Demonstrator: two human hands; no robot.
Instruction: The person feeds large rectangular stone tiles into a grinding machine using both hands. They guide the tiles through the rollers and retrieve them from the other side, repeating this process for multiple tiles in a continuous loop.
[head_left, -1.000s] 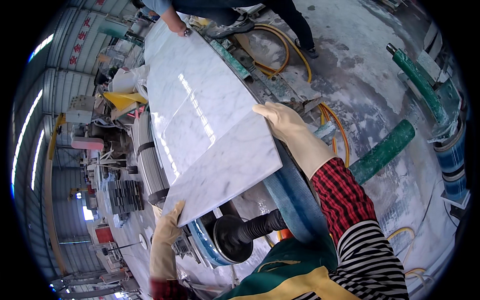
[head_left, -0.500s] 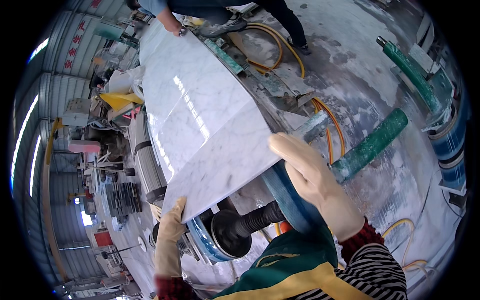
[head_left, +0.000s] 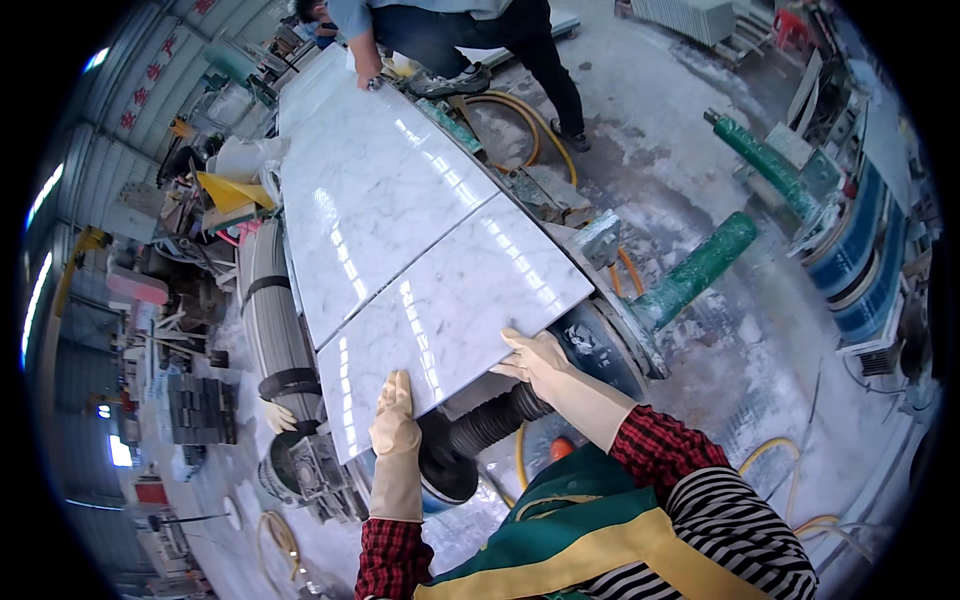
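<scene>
A white marble slab (head_left: 462, 297) with grey veins lies flat in front of me. A narrow dark seam parts it from a second marble slab (head_left: 375, 185) beyond. Both my hands wear long cream rubber gloves. My left hand (head_left: 396, 425) rests on the slab's near edge, its fingers stretched flat on the top face. Farther right along that edge, my right hand (head_left: 540, 362) grips the slab, some fingers on top; the rest of its grasp is partly hidden. Below the edge show a black ribbed hose (head_left: 490, 425) and a blue drum-like machine part (head_left: 600, 355).
Another person (head_left: 470, 45) crouches at the far end, one hand at the far slab's edge. A green roller (head_left: 700, 268) juts out at the right, beside blue machinery (head_left: 850, 265). Yellow hoses (head_left: 545, 130) lie on the floor. A grey ribbed cover (head_left: 275, 300) runs along the left.
The near slab, tilted and overlapping the far one before, now lies flat with a seam between them. My right hand has come off the corner toward the left; my left hand has shifted right.
</scene>
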